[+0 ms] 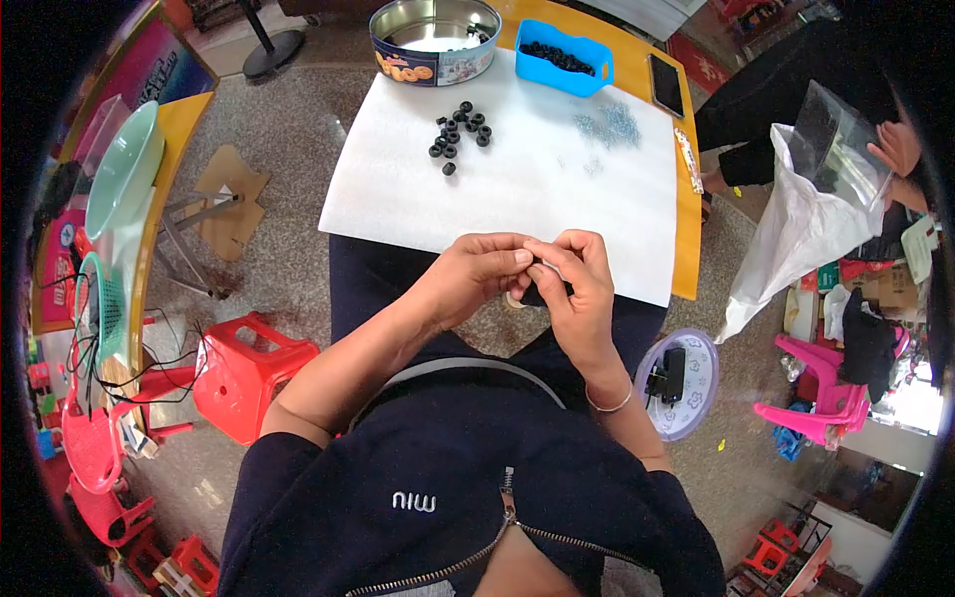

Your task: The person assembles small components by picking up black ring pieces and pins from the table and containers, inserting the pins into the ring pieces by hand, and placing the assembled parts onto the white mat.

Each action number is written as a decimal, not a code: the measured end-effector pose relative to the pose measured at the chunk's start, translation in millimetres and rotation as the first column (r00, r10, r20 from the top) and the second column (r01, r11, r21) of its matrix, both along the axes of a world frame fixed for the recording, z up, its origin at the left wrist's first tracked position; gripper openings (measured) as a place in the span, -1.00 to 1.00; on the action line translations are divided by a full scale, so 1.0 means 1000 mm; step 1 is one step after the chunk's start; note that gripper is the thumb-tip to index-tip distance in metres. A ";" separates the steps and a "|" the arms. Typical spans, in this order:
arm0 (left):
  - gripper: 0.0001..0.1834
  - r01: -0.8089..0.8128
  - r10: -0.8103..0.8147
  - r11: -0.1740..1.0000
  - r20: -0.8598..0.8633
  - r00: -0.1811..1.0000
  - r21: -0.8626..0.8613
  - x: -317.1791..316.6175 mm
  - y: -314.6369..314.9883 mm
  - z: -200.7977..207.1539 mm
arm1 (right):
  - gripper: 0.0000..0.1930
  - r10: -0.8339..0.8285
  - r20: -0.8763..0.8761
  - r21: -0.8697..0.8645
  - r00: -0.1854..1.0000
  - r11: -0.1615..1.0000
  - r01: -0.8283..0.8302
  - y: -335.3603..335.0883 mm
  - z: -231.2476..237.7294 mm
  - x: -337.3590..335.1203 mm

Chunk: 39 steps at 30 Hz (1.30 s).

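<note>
My left hand (485, 271) and my right hand (579, 289) meet at the near edge of a white sheet (398, 189) on the table. Thumbs and forefingers of both are pinched together, fingertips touching. Whatever they hold is mostly hidden; something dark shows just below the fingers. Beyond them on the sheet lies a loose group of small black ring-shaped parts (451, 139), some with a hole showing. To their right is a scatter of tiny clear bluish pieces (609, 127).
At the table's far side stand a round tin (435, 70) and a blue tray (564, 75) of black parts. A phone (666, 85) lies at the right edge. A red stool (239, 378) is left, a lilac basin (686, 413) right. Another person's hand (898, 149) is near a white bag (796, 219).
</note>
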<state>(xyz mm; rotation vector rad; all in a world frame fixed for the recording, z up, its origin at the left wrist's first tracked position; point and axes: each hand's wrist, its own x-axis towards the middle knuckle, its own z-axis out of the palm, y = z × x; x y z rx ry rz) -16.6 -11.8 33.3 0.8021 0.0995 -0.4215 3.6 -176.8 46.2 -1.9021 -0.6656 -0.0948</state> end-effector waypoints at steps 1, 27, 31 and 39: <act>-0.71 0.026 -0.026 1.000 -0.011 1.000 0.012 0.000 0.000 0.000 | -0.75 0.009 -0.005 -0.002 1.000 1.000 -0.009 0.000 0.001 0.000; -0.75 0.114 -0.107 0.993 -0.185 0.977 0.031 -0.009 -0.019 -0.019 | -0.65 0.049 -0.539 0.207 0.841 0.975 0.075 0.007 -0.017 -0.016; -0.78 0.079 -0.074 0.997 -0.214 0.974 0.015 -0.020 -0.026 0.001 | -0.64 0.025 -0.406 0.258 0.914 0.962 0.088 0.006 -0.028 -0.024; -0.76 0.082 -0.110 0.987 -0.207 0.972 -0.136 -0.020 -0.024 0.000 | -0.69 0.109 -0.584 0.267 0.805 0.961 0.064 -0.002 -0.015 -0.025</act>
